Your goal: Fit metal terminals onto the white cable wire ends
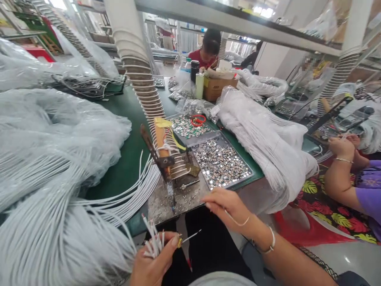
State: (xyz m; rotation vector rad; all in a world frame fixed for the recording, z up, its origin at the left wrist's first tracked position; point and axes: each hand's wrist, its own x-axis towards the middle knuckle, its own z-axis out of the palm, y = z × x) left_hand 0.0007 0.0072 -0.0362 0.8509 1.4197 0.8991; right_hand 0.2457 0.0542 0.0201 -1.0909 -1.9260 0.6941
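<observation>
My left hand (pixel 154 260), low in the picture, is closed round a bunch of white cables (pixel 154 241) with cut ends pointing up. By its thumb is a small yellow piece (pixel 179 241), with a thin pale wire end (pixel 192 236) sticking out to the right. My right hand (pixel 224 206) is at the table's front edge, its thumb and fingers pressed together; what they pinch, if anything, is too small to name. A thin pale strand (pixel 238 222) crosses this hand near the wrist. Between the hands, a soldering iron (pixel 170 190) points down from a clamp onto a stained board (pixel 157 202).
A tray of small metal parts (pixel 222 159) lies beyond my right hand, with more parts (pixel 190 126) behind. A ribbed hose (pixel 143 79) rises behind the iron. Bagged cable bundles (pixel 256 131) flank the workplace. A co-worker's hands (pixel 342 147) are at the far right.
</observation>
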